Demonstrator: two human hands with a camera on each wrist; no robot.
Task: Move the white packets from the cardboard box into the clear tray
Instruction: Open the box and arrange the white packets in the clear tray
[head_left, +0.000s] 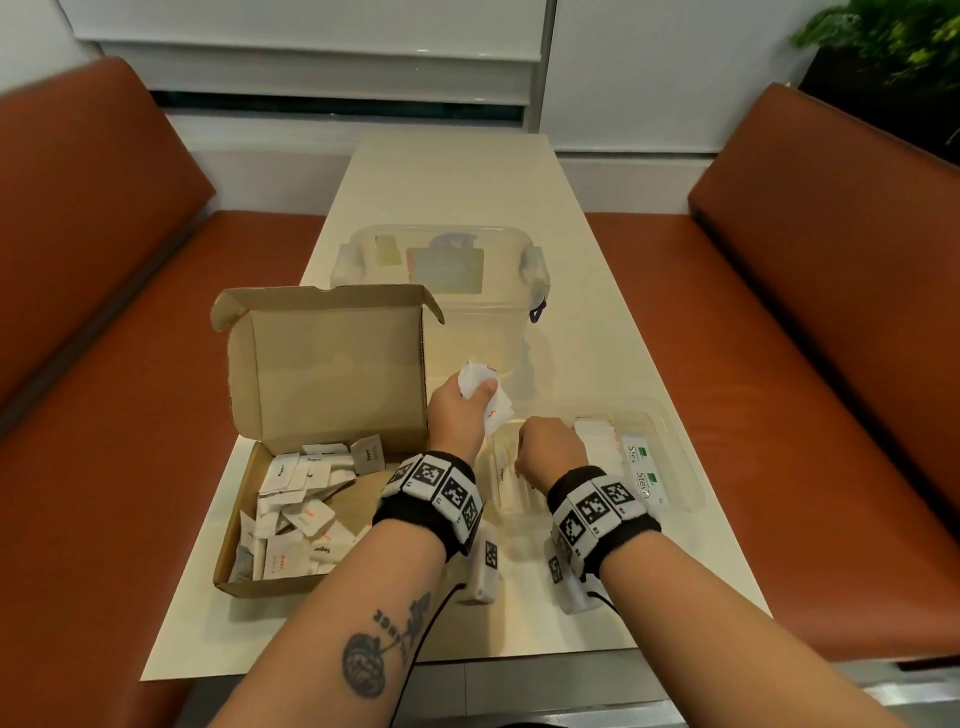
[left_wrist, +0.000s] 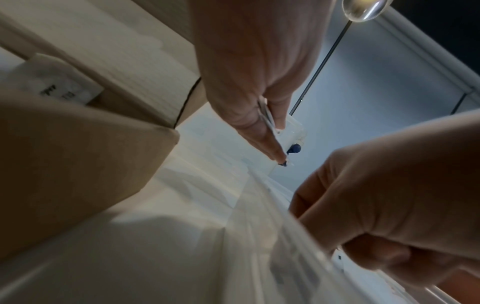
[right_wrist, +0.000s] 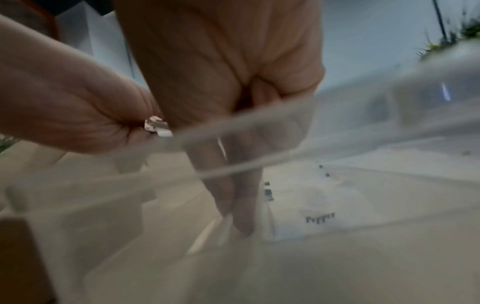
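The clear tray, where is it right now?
In the head view the clear tray sits on the table's right side, beside the cardboard box, under the right hand.

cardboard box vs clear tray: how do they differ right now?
The cardboard box is opaque brown, its lid standing open; the clear tray is see-through and shallow, no lid visible. The box's packets lie jumbled; the tray's stand in neat rows. The right hand reaches into the tray, none into the box. Both sit on the table.

Setting: café or restaurant booth; two facing benches (head_left: 104, 291) in rust-orange upholstery flanked a narrow cream table (head_left: 452, 171); white wall panels stood behind; a potted plant (head_left: 893, 47) occupied the right corner; sugar and pepper packets (head_left: 296, 499) in a box (head_left: 311, 364) suggested food service.
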